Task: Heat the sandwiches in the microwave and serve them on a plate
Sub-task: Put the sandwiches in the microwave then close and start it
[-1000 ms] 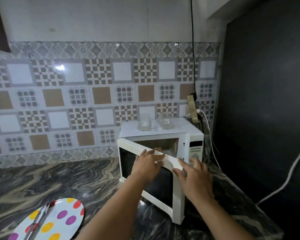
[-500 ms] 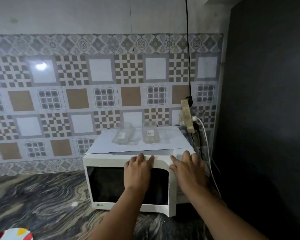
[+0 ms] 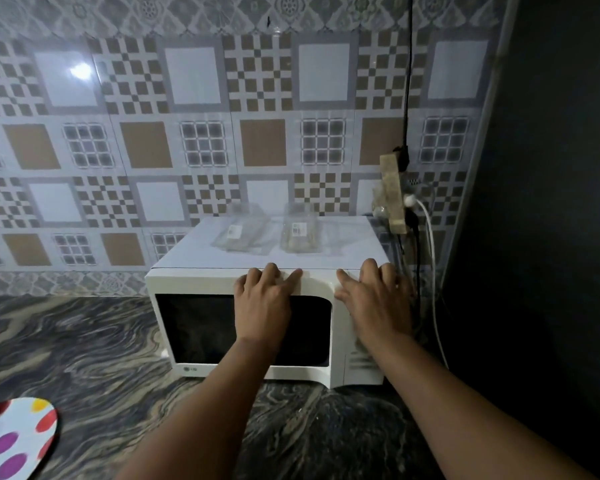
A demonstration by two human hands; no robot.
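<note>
Microwave (image 3: 222, 282) door closed, both hands flat, left hand (image 3: 262, 299), right hand (image 3: 374, 299)

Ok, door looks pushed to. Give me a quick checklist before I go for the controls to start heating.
1. Microwave door flush with the body: ok, no gap shows along the top edge.
2. Sandwiches inside: cannot tell, the window is dark.
3. Two clear packets on the microwave top: not ok if they still hold sandwiches; contents are unclear.
4. Left hand flat on the door, right hand flat over the control panel side: ok, both hold nothing, but the right hand hides the controls.
5. White plug seated in the wall socket strip: ok, though whether it is the microwave's lead cannot be told.
6. Polka-dot plate ready on the counter: ok.
</note>
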